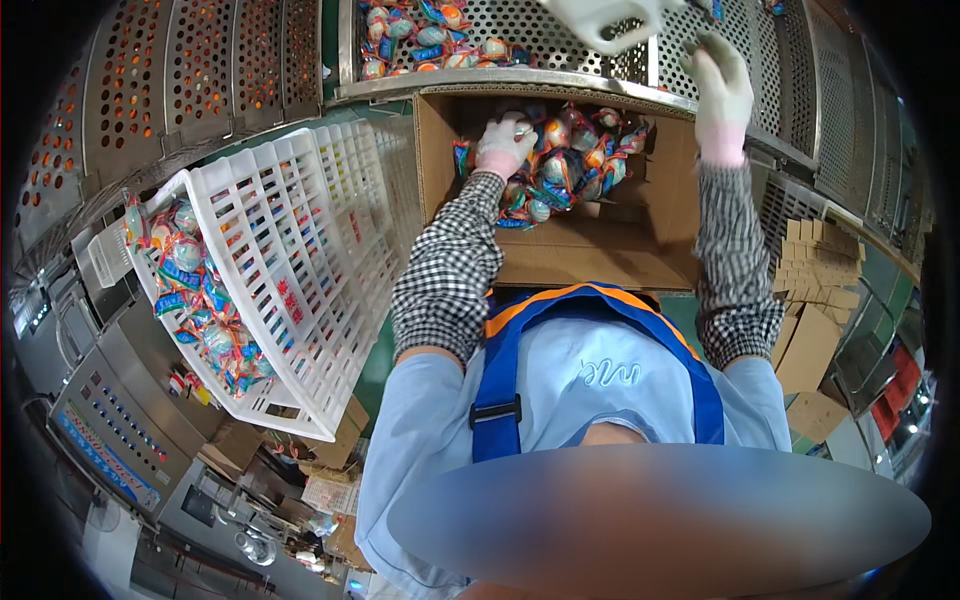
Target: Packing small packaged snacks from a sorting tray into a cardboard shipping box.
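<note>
At left, white crate (330,200) beside the cardboard box (590,262). Inside, left hand (508,143) among wrapped balls (565,165), grip impossible to tell; balls at its fingers and rightward. Bare cardboard along near and right sides. Farther right, fingers loose and released, right hand (721,90) raised near the metal tray (540,77), apart from the balls.

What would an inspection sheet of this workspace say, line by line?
Surface: perforated metal tray, wrapped balls heaped at its left.
Job's things: open cardboard box with more wrapped balls; white crate beside it holding others.
Clutter: white plastic container at the top edge; cardboard pieces at right.
Hands: gloved left hand at the boxed balls, grip unclear; gloved right hand raised, open.
Cables: nothing clearly seen.
Surroundings: control panel at lower left.
</note>
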{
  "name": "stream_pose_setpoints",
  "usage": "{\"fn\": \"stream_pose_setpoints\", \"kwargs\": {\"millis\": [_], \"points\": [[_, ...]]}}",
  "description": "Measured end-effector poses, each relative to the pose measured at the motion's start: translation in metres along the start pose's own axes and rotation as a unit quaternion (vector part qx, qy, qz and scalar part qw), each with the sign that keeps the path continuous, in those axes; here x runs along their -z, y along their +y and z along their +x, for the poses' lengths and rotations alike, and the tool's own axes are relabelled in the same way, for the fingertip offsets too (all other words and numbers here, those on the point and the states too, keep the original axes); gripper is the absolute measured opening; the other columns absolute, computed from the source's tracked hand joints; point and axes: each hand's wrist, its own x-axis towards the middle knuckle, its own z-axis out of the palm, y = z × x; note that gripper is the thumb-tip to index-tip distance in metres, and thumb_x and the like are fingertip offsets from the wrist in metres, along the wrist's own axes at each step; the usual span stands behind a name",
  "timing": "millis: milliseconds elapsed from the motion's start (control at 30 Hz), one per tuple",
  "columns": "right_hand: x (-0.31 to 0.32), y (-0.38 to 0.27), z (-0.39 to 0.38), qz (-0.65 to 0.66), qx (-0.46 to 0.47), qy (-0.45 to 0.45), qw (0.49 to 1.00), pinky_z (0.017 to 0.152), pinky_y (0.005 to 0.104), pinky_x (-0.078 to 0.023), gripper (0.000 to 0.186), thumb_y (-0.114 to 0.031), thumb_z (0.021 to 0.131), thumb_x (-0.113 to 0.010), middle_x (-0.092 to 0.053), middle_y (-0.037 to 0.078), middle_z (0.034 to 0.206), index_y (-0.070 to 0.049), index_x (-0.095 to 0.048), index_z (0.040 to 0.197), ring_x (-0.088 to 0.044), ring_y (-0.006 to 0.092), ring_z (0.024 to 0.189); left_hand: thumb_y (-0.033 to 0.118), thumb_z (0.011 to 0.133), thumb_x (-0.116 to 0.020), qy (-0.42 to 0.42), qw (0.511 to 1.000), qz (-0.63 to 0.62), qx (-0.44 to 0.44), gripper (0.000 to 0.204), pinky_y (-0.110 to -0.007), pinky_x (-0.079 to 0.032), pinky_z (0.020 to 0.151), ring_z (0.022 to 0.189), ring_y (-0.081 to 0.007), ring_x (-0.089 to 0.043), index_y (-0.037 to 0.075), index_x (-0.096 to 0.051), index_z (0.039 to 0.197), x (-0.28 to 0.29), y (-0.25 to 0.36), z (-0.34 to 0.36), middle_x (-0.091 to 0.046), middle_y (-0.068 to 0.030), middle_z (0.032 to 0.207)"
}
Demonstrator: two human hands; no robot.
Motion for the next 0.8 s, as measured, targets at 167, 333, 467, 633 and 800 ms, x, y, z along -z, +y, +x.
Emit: {"fn": "stream_pose_setpoints", "kwargs": {"millis": [167, 333, 467, 633, 800], "points": [[-0.01, 0.03, -0.065, -0.31, -0.056, -0.494, 0.811, 0.078, 0.0341, -0.049, 0.055, -0.04, 0.084, -0.058, -0.066, 0.018, 0.094, 0.003, -0.054, 0.118, -0.064, 0.0254, 0.088, 0.028, 0.075, -0.057, -0.203, 0.971, 0.04, -0.121, 0.04, -0.044, -0.045, 0.088, 0.101, -0.0349, -0.057, 0.011, -0.055, 0.112, 0.001, 0.001, -0.032, -0.061, -0.0154, 0.105], [-0.029, 0.161, -0.076, -0.593, -0.059, -0.288, 0.75, 0.091, 0.0418, -0.043, 0.096, -0.06, 0.071, -0.062, -0.057, 0.025, 0.113, -0.003, -0.026, 0.14, -0.054, 0.0359, 0.11, 0.034, 0.074, -0.056, -0.295, 0.932, 0.161, -0.132, 0.045, -0.043, -0.043, 0.092, 0.105, -0.0352, -0.056, 0.009, -0.057, 0.112, 0.014, 0.037, -0.028, -0.06, -0.0206, 0.109], [-0.034, 0.117, -0.097, -0.608, -0.116, -0.43, 0.658, 0.093, 0.042, -0.043, 0.065, -0.038, 0.073, -0.06, -0.059, 0.021, 0.112, -0.008, -0.045, 0.128, -0.055, 0.0332, 0.108, 0.035, 0.072, -0.06, -0.227, 0.972, 0.04, -0.039, 0.047, -0.041, -0.044, 0.09, 0.105, -0.0354, -0.057, 0.005, -0.059, 0.109, 0.033, 0.002, -0.023, -0.062, -0.0215, 0.108], [0.053, 0.165, -0.135, -0.595, -0.128, -0.565, 0.556, 0.089, 0.0414, -0.046, 0.043, -0.028, 0.076, -0.055, -0.062, 0.019, 0.109, -0.007, -0.059, 0.113, -0.058, 0.0339, 0.104, 0.019, 0.07, -0.066, -0.032, 0.974, -0.099, -0.202, 0.028, -0.042, -0.046, 0.081, 0.089, -0.0339, -0.059, 0.005, -0.061, 0.094, 0.03, 0.051, -0.021, -0.063, -0.0163, 0.088], [0.027, 0.132, -0.101, -0.494, -0.118, -0.585, 0.633, 0.083, 0.0413, -0.048, 0.033, -0.029, 0.076, -0.059, -0.064, 0.018, 0.101, -0.007, -0.064, 0.1, -0.06, 0.0349, 0.096, 0.012, 0.081, -0.053, 0.113, 0.953, 0.005, -0.282, 0.019, -0.041, -0.05, 0.078, 0.089, -0.0338, -0.06, 0.008, -0.064, 0.096, -0.035, 0.03, 0.034, -0.063, -0.0155, 0.096]]}}
